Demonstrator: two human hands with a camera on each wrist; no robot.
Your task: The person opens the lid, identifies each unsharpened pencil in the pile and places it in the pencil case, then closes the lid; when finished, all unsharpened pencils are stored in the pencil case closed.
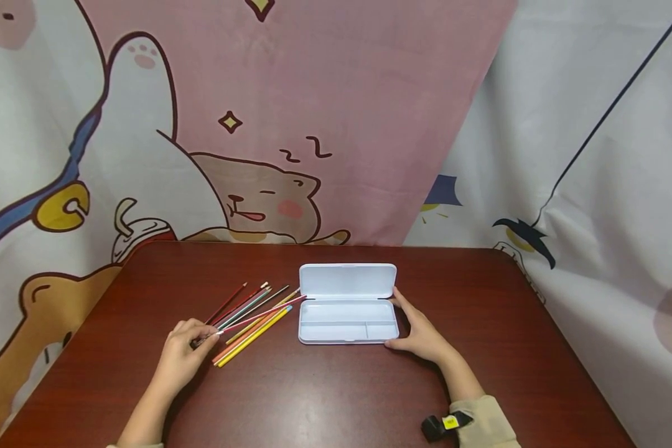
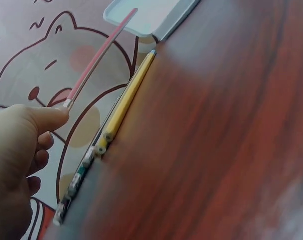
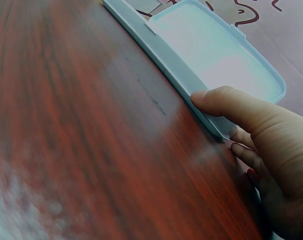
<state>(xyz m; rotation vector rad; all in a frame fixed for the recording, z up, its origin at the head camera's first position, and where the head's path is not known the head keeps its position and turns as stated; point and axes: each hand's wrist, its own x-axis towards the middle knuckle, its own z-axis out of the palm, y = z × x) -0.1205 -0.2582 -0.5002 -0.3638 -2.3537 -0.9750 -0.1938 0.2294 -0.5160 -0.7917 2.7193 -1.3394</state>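
Note:
My left hand [image 1: 187, 348] pinches the near end of a pink pencil [image 2: 102, 57] between thumb and fingers. That pencil is raised above the others, its far end close to the left side of a white pencil case [image 1: 325, 341]. The case lies with its lid [image 1: 347, 281] tipped back, showing a compartmented inside. My right hand [image 1: 422, 333] grips the case's right end, thumb on the front corner and a finger near the hinge. Beside my left hand several coloured pencils lie fanned out, among them a yellow pencil [image 1: 254, 336] and a dark red pencil [image 1: 226, 303].
The brown wooden table [image 1: 325, 398] reaches back to a cartoon-printed curtain [image 1: 369, 124]. A small black device with a yellow label [image 1: 450, 422] is at the right wrist, by the beige sleeve [image 1: 484, 423].

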